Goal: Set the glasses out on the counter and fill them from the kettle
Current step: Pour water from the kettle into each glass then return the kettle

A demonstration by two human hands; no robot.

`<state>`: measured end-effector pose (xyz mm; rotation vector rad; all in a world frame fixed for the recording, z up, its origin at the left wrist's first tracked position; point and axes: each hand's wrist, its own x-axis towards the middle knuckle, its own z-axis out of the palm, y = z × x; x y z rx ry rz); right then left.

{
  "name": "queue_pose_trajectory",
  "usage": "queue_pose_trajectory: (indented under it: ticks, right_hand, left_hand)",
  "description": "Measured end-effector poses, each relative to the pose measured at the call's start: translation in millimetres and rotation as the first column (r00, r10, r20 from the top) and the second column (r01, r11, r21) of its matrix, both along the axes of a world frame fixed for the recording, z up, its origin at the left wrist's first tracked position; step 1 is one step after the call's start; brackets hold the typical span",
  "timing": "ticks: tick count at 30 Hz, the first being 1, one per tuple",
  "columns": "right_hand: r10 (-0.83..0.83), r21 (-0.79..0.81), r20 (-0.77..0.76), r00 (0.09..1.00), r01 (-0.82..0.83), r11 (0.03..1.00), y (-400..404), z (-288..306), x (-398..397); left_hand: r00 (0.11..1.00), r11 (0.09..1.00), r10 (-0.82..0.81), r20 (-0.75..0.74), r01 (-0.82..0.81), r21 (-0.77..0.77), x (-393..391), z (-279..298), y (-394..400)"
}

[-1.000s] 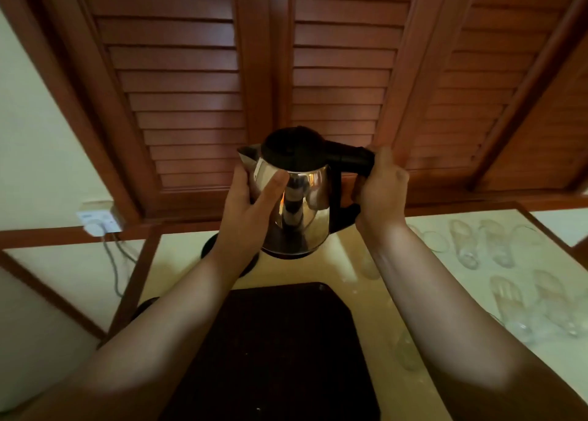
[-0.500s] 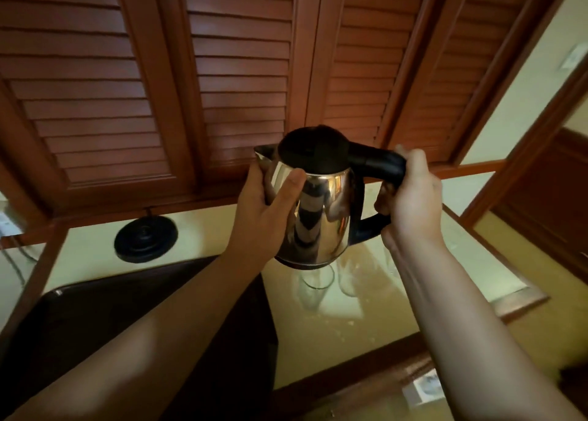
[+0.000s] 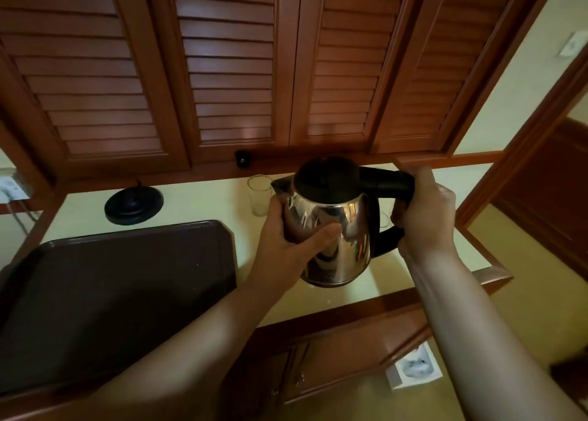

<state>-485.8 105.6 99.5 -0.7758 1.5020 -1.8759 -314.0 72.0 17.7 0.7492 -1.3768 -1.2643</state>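
Steel kettle [image 3: 331,229] mid-frame, off the counter [image 3: 197,204]: right hand [image 3: 423,210] clenched round the black handle, left hand [image 3: 286,242] cupping the body. Spout points upper left at the glass [image 3: 259,194], just beyond it; left hand is nearer. Versus half a second back: kettle lower, glass clear of it, base [image 3: 133,202] further left.

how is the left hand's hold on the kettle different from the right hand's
The left hand wraps the kettle's shiny steel body just under the spout; the right hand grips its black handle. The left thumb lies across the near side of the body; the right hand's fingers curl round the top of the handle. Both hold the kettle upright above the counter.
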Motion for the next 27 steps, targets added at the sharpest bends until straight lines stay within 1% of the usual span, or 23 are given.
queue_pose_trajectory:
  ticks: [3,6,12,15,16,18,19,21,23,26,27]
  right_hand:
    - [0.045,-0.006,-0.008,0.999,-0.045,0.999,-1,-5,-7]
    - [0.036,0.046,-0.035,0.999,-0.034,0.998,-6,-9,-12]
    - [0.058,0.067,-0.056,0.997,-0.054,0.996,-14,-11,-27]
    - [0.088,0.143,-0.239,0.967,-0.055,0.988,-18,-14,-39]
    - [0.090,0.160,-0.265,0.960,-0.048,0.986,-20,-17,-44]
    - [0.107,0.176,-0.232,0.967,-0.067,0.982,-26,-20,-55]
    - [0.137,0.194,-0.247,0.959,-0.090,0.977,-27,-21,-60]
    - [0.181,0.193,-0.204,0.962,-0.142,0.971,-30,-22,-66]
    - [0.211,0.260,-0.216,0.953,-0.152,0.954,-29,-21,-72]
    - [0.270,0.282,-0.103,0.957,-0.232,0.931,-32,-23,-77]
    - [0.288,0.289,-0.094,0.953,-0.251,0.924,-32,-24,-78]
  left_hand:
    - [1.000,0.999,0.011,-0.001,-0.011,0.033,-5,-6,-1]
    - [1.000,0.998,-0.012,-0.012,0.012,0.057,-9,-14,-3]
    - [0.999,0.998,-0.007,-0.037,0.009,0.068,-23,-20,-7]
    - [0.999,0.995,0.003,-0.043,0.001,0.103,-33,-25,-7]
    - [0.999,0.993,0.008,-0.046,-0.002,0.115,-36,-26,-8]
    - [0.998,0.990,0.019,-0.060,-0.010,0.143,-44,-28,-8]
    - [0.997,0.987,0.021,-0.072,-0.009,0.163,-49,-29,-6]
    - [0.995,0.979,0.041,-0.095,-0.021,0.202,-56,-31,-1]
    - [0.989,0.974,0.097,-0.109,-0.072,0.217,-63,-33,3]
    - [0.980,0.966,0.149,-0.136,-0.114,0.233,-72,-36,6]
    - [0.978,0.963,0.160,-0.133,-0.125,0.239,-74,-38,7]
